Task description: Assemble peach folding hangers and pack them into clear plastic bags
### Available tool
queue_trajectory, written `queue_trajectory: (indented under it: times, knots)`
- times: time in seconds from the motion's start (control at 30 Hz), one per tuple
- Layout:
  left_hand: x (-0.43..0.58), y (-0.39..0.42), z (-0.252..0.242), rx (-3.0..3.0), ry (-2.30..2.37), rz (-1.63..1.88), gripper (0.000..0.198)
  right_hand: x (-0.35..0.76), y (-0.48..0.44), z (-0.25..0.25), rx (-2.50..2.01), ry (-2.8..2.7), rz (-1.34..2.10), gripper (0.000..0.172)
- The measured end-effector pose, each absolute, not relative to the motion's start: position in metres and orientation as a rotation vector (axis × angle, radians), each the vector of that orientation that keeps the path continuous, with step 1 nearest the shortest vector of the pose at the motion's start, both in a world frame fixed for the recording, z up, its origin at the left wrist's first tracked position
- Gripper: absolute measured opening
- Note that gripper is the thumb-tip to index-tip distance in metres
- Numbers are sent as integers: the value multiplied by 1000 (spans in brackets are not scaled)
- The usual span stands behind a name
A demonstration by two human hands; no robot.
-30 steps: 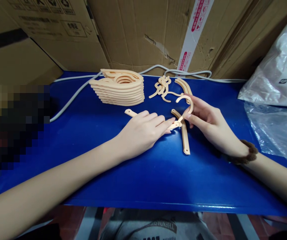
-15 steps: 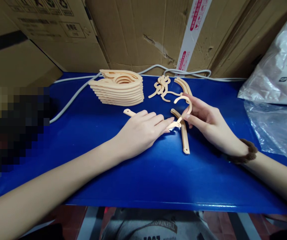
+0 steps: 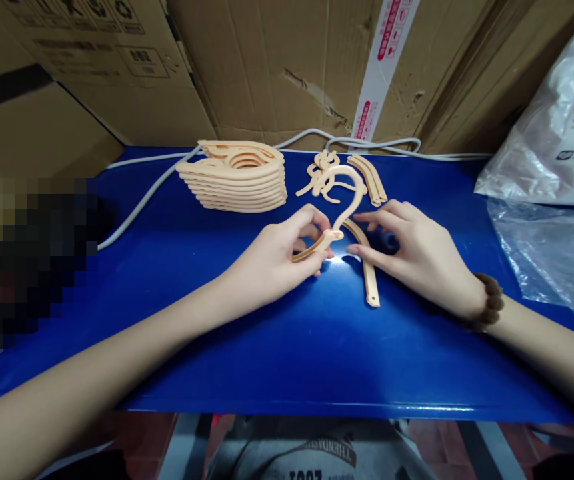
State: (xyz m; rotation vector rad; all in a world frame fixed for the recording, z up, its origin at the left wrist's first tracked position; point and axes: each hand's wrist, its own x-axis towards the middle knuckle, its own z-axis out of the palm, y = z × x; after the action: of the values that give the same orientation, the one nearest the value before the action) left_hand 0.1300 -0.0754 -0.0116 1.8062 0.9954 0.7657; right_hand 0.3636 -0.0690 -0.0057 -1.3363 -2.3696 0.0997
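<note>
Between the thumb and fingers of my left hand [image 3: 281, 247] is a beige hanger arm [image 3: 317, 247]. A curved hanger hook [image 3: 355, 193] rises from the arm's right end, its open curl toward the left. My right hand [image 3: 411, 247] is beside it, thumb and fingers apart and holding nothing. Just left of that hand, a loose hanger arm [image 3: 371, 283] lies on the blue table [image 3: 297, 353], its upper part passing behind the hook. My left fingers partly hide the held arm.
Folded beige hangers stand in a neat stack [image 3: 239, 183] at the back left. Loose hooks [image 3: 319, 170] and more hanger arms [image 3: 367, 177] lie at the back. Behind them run a white cable [image 3: 137, 217] and cardboard boxes [image 3: 277, 67]. A plastic bag [image 3: 551, 133] occupies the right.
My right hand has let go of the hook and opened. My left hand has turned, bringing the held arm up with the hook standing more upright.
</note>
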Motion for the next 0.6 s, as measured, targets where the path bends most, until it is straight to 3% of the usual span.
queue_trajectory:
  times: [0.1, 0.27, 0.6]
  knots:
    - [132, -71, -11, 1512, 949, 713, 23, 365, -72, -1, -1418, -2492, -100, 35]
    - [130, -67, -9, 1397, 863, 715, 18, 365, -74, 2, -1404, -2551, -76, 16]
    - [133, -65, -4, 1229, 976, 697, 13, 360, -77, -7, -1201, -2501, 51, 18]
